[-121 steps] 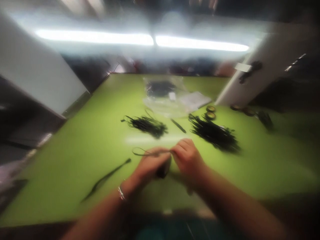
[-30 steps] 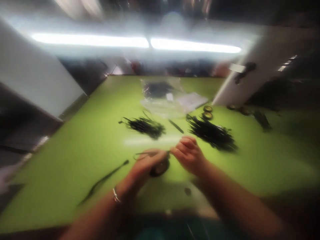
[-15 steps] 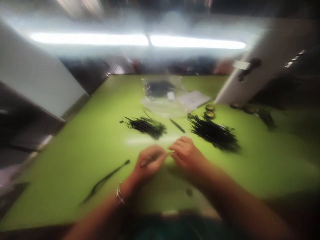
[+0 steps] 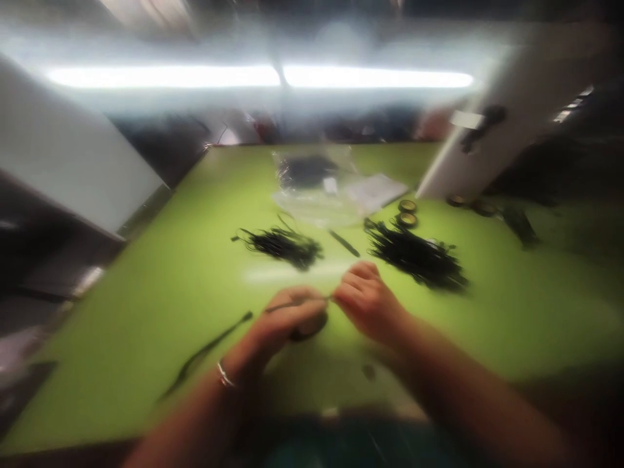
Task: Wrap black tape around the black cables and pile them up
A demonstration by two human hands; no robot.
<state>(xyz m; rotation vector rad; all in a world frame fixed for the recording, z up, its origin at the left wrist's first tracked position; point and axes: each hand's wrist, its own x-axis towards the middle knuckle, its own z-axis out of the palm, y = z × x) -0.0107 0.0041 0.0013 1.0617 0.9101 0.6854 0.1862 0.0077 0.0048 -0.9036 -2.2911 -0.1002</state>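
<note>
My left hand (image 4: 295,315) is closed around a thin dark cable (image 4: 280,305), which crosses the fingers and comes out toward the right. Beneath those fingers shows a dark rounded thing (image 4: 307,330), too blurred to name. Fingertips pressed together, my right hand (image 4: 365,298) pinches the same cable's end, a small gap from the left thumb. A single black cable (image 4: 209,348) lies left of my left hand. Beyond the hands are two bundles of black cables, a smaller one (image 4: 283,247) on the left and a larger one (image 4: 416,257) on the right.
On the green table (image 4: 146,292) a slim dark tool (image 4: 344,244) lies between the bundles. Two rolls of tape (image 4: 407,220) sit behind the right bundle. Farther back are a clear plastic bag (image 4: 316,205) with dark contents and a white sheet (image 4: 377,190). Pale panels (image 4: 453,156) flank the table.
My left hand has turned, so the dark rounded thing now shows below its fingers. My right hand has closed into a tighter pinch. The things on the table have stayed put.
</note>
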